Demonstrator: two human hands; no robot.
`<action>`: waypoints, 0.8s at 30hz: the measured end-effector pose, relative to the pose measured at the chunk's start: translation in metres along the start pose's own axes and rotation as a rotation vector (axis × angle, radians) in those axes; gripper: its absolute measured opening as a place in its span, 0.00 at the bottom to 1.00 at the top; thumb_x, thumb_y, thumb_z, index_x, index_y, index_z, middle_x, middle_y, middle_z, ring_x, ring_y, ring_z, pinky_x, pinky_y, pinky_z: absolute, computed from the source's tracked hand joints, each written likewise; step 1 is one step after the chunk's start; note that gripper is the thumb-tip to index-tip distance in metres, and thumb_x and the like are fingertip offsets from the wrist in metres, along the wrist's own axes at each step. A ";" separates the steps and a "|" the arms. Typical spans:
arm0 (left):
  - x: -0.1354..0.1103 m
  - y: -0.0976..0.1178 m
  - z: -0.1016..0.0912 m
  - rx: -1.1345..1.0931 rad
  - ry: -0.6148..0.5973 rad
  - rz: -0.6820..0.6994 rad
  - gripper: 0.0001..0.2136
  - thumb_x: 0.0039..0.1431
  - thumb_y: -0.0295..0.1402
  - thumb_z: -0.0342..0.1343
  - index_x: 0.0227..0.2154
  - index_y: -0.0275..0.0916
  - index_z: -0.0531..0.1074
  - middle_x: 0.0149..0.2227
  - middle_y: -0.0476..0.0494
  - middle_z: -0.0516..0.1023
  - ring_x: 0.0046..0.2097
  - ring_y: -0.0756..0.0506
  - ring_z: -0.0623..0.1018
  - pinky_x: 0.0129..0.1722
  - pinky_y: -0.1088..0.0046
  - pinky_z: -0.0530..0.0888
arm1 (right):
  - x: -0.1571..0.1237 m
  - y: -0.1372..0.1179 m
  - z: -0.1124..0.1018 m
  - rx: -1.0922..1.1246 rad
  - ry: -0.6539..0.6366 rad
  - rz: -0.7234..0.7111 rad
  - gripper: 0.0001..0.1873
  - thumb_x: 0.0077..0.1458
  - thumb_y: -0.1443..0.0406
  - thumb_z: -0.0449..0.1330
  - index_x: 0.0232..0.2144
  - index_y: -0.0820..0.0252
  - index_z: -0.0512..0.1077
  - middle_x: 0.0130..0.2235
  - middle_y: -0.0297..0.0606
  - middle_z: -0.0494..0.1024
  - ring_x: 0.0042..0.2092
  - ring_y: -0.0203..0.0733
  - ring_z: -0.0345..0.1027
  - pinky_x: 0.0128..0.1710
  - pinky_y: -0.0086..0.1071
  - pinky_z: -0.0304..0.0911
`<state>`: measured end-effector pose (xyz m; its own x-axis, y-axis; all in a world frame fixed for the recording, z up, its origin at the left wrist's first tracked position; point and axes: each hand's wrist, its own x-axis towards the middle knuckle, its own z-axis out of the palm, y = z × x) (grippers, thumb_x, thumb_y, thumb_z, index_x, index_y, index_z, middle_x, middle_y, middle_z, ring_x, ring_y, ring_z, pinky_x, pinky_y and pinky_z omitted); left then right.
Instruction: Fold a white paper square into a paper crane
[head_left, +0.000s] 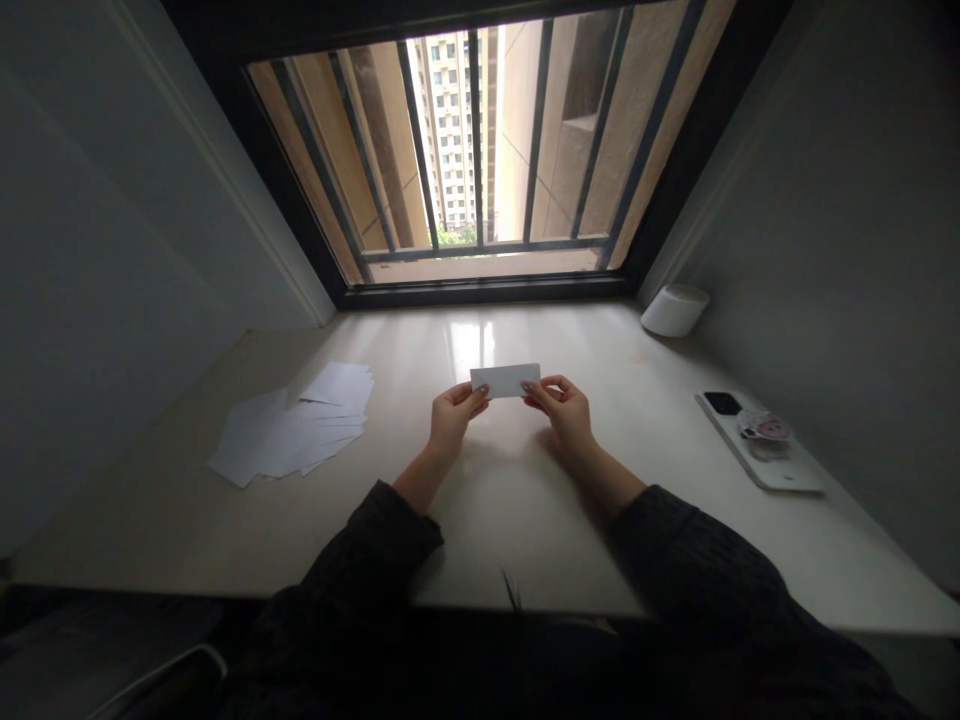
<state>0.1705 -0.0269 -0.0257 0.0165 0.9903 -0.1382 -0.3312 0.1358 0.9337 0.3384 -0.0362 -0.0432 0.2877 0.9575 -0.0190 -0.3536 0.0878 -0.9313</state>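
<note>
Between my two hands is a small white rectangle of paper, raised over the pale tabletop with its long side running left to right. My left hand pinches its lower left corner, thumb in front. The lower right corner is pinched by my right hand, thumb in front and fingers curled behind. Whether the paper is folded I cannot tell. To the left of my left hand lies a loose, fanned-out pile of white paper sheets.
A white phone with a round grip on its back lies at the right. Behind it, a white cylindrical object stands by the right wall. A dark-framed window with bars closes off the far side. Walls rise at both sides.
</note>
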 end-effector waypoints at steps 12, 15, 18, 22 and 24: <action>0.000 -0.004 0.001 -0.012 0.011 0.016 0.17 0.38 0.37 0.69 0.33 0.34 0.78 0.37 0.41 0.80 0.40 0.46 0.78 0.49 0.63 0.73 | 0.001 0.003 0.000 -0.003 0.046 -0.027 0.25 0.33 0.57 0.73 0.32 0.57 0.66 0.24 0.34 0.79 0.27 0.40 0.74 0.34 0.35 0.72; -0.001 -0.003 0.002 -0.007 0.029 0.022 0.18 0.38 0.38 0.69 0.33 0.33 0.78 0.36 0.41 0.80 0.39 0.46 0.78 0.48 0.63 0.73 | 0.001 0.004 0.001 -0.018 0.059 -0.046 0.26 0.32 0.56 0.73 0.32 0.58 0.67 0.24 0.35 0.79 0.27 0.41 0.74 0.33 0.36 0.71; -0.001 -0.003 0.003 -0.009 0.040 0.030 0.18 0.38 0.38 0.69 0.33 0.33 0.78 0.35 0.41 0.81 0.37 0.46 0.78 0.47 0.63 0.73 | 0.000 0.004 0.001 -0.028 0.073 -0.069 0.26 0.33 0.56 0.72 0.32 0.58 0.67 0.24 0.34 0.79 0.27 0.41 0.74 0.32 0.35 0.71; -0.001 -0.003 0.003 -0.011 0.054 0.041 0.18 0.37 0.38 0.69 0.33 0.33 0.78 0.35 0.40 0.81 0.36 0.46 0.78 0.47 0.64 0.73 | 0.000 0.005 0.002 -0.033 0.073 -0.078 0.24 0.34 0.57 0.72 0.32 0.58 0.67 0.24 0.34 0.79 0.26 0.40 0.74 0.31 0.34 0.70; -0.002 -0.003 0.003 -0.012 0.062 0.040 0.18 0.37 0.38 0.69 0.32 0.32 0.79 0.34 0.41 0.80 0.36 0.46 0.78 0.46 0.64 0.74 | 0.000 0.004 0.002 -0.035 0.075 -0.083 0.24 0.35 0.57 0.72 0.32 0.58 0.67 0.24 0.35 0.79 0.26 0.40 0.74 0.31 0.33 0.70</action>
<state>0.1745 -0.0288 -0.0271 -0.0556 0.9910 -0.1219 -0.3416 0.0958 0.9349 0.3349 -0.0355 -0.0465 0.3805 0.9242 0.0325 -0.2954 0.1548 -0.9428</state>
